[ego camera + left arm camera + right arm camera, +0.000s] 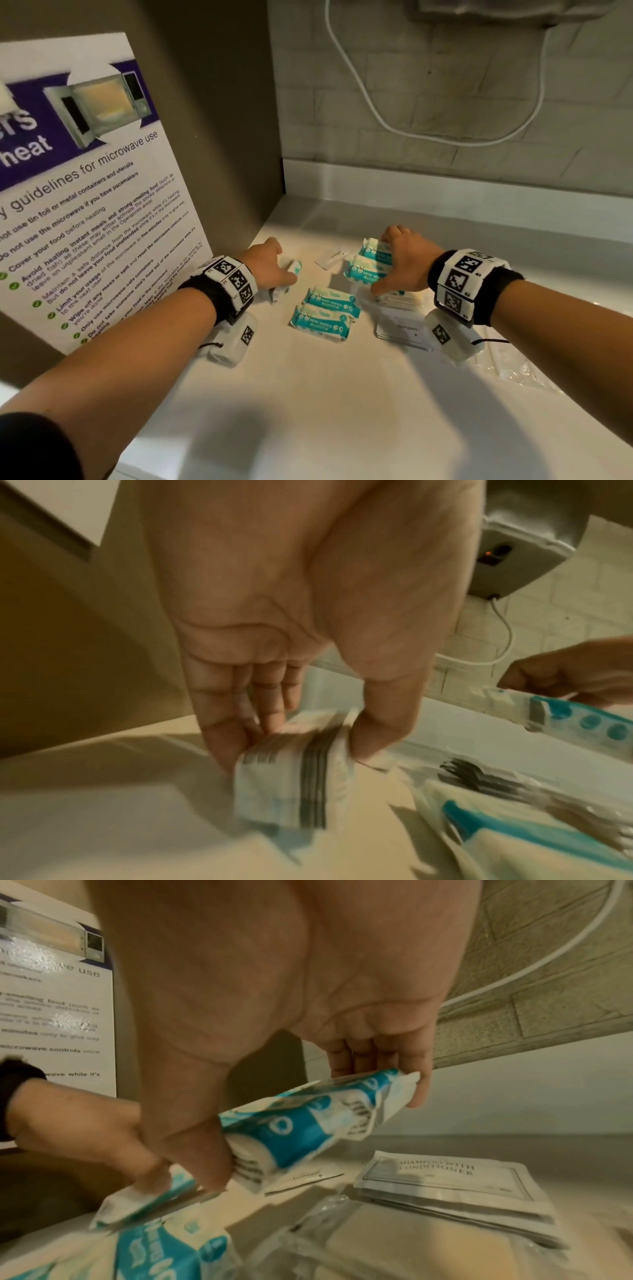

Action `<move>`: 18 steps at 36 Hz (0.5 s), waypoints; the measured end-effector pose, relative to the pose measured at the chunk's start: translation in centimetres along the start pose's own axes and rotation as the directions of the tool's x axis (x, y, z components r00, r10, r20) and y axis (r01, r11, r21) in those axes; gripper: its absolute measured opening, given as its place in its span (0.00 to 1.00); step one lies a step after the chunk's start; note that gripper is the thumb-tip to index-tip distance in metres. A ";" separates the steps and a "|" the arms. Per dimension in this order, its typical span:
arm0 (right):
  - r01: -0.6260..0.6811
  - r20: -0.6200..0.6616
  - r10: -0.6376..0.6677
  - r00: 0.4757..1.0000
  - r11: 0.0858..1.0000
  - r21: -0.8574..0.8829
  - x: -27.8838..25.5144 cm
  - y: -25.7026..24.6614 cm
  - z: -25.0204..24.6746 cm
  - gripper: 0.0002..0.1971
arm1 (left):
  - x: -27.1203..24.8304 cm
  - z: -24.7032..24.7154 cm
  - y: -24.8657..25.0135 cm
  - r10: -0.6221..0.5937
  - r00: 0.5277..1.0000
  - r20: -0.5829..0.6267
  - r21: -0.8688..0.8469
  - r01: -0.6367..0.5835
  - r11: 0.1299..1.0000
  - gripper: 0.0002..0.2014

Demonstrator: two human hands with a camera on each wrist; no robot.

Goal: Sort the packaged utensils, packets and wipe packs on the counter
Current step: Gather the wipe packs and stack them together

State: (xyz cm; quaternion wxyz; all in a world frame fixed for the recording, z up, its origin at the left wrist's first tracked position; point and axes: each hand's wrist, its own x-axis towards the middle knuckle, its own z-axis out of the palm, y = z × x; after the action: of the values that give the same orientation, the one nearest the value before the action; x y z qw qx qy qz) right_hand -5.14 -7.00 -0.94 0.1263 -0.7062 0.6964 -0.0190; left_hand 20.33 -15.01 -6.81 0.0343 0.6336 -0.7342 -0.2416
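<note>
My left hand [281, 270] pinches a teal-and-white wipe pack [294, 780] between thumb and fingers, low over the counter by the left wall. To the right, my right hand [383, 263] grips another wipe pack [308, 1123] by its ends, lifted off the surface. A further pack [361, 272] sits just below the right hand's pack. Two wipe packs [325, 310] lie side by side on the counter between my hands. A stack of shampoo packets [445, 1180] lies under the right hand. A single toothpaste packet [334, 258] lies behind the packs.
A stack of toothpaste packets [400, 330] sits near my right wrist. Plastic-wrapped forks [479, 775] and clear wrapping [510, 366] lie at the right. A microwave notice [85, 192] covers the left wall. A white cable [376, 116] hangs on the tiled back wall.
</note>
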 end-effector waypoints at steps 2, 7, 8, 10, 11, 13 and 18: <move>-0.002 0.002 0.002 1.000 1.000 0.003 -0.1 0.1 0.0 0.47 | -0.2 -0.6 0.5 0.070 0.996 -0.058 -0.203 -0.081 0.976 0.27; -0.002 0.006 0.002 1.000 1.000 0.004 -0.2 0.2 -0.2 0.47 | -0.9 -2.5 1.5 0.319 0.938 -0.134 -0.470 -0.344 0.813 0.21; -0.002 0.004 0.002 1.000 1.000 0.003 -0.2 0.3 -0.3 0.47 | -0.9 -2.6 1.6 0.353 0.926 -0.136 -0.496 -0.372 0.784 0.21; -0.005 -0.001 0.005 1.000 1.000 0.007 -0.3 0.3 -0.3 0.47 | -1.0 -2.8 1.9 0.404 0.907 -0.120 -0.542 -0.401 0.738 0.23; -0.007 -0.002 0.007 1.000 1.000 0.010 -0.3 0.4 -0.4 0.47 | -1.1 -2.7 2.0 0.420 0.901 -0.107 -0.553 -0.405 0.728 0.23; -0.009 -0.001 0.009 1.000 1.000 0.014 -0.4 0.6 -0.4 0.47 | -1.0 -2.3 2.0 0.438 0.895 -0.086 -0.557 -0.408 0.723 0.24; -0.015 -0.004 0.015 1.000 1.000 0.019 -0.5 0.9 -0.4 0.47 | -0.6 -1.2 1.9 0.441 0.896 -0.048 -0.545 -0.393 0.740 0.23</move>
State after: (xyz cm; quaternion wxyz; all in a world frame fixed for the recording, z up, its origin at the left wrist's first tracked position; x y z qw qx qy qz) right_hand -6.10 -6.58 -0.70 0.1320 -0.6997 0.7017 -0.0262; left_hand 19.18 -14.65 -4.83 0.2343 0.4064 -0.7591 -0.4513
